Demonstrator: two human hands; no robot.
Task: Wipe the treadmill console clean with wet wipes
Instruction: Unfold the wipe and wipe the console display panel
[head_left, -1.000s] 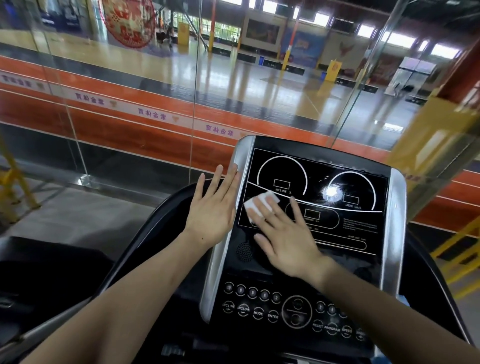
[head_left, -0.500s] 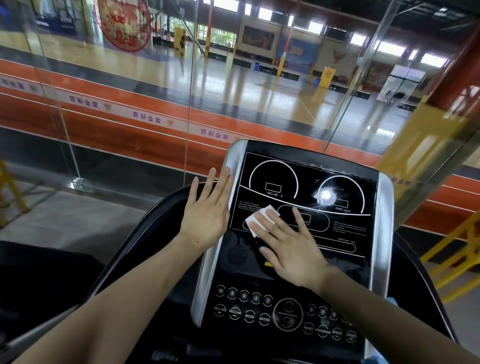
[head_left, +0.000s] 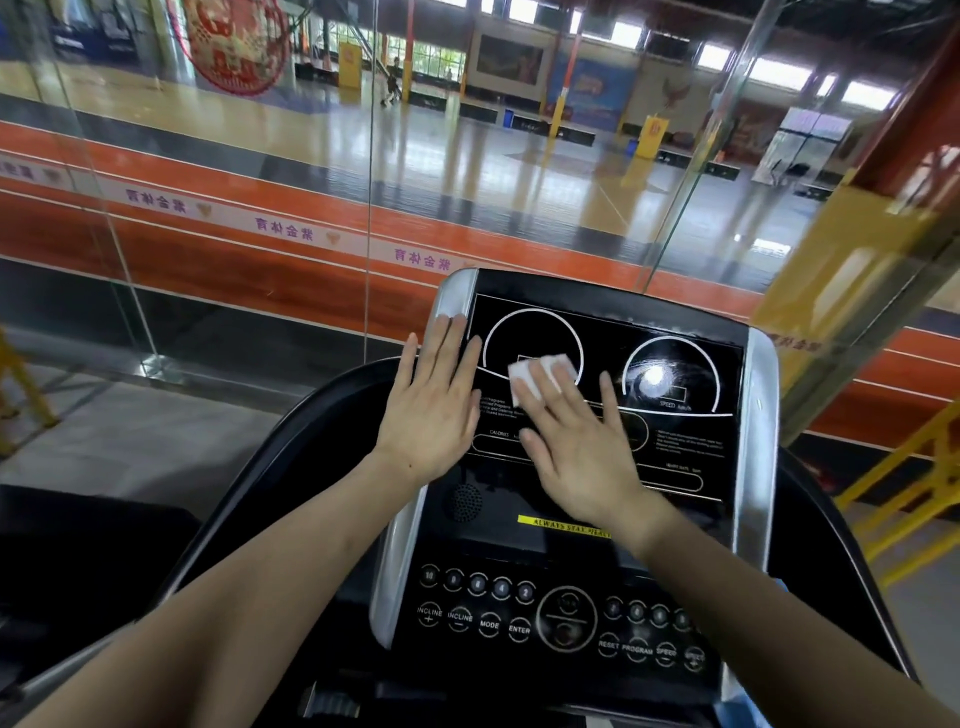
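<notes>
The black treadmill console (head_left: 680, 447) with silver side rails fills the middle of the view. My right hand (head_left: 582, 441) lies flat on its display panel and presses a folded white wet wipe (head_left: 535, 376) under the fingertips, over the left round dial. My left hand (head_left: 434, 410) rests flat, fingers spread, on the console's left silver rail (head_left: 395, 561) and holds nothing. A row of round buttons (head_left: 488, 623) runs along the console's lower part.
A glass wall (head_left: 369, 182) stands right behind the console, with an orange barrier and a sports hall beyond. Black handrail shrouds (head_left: 270, 467) curve out on both sides. Yellow railings (head_left: 904, 499) stand at the right.
My right hand has slid the wipe up the display, from the panel's middle left onto the left dial. My left hand has also shifted up along the left rail.
</notes>
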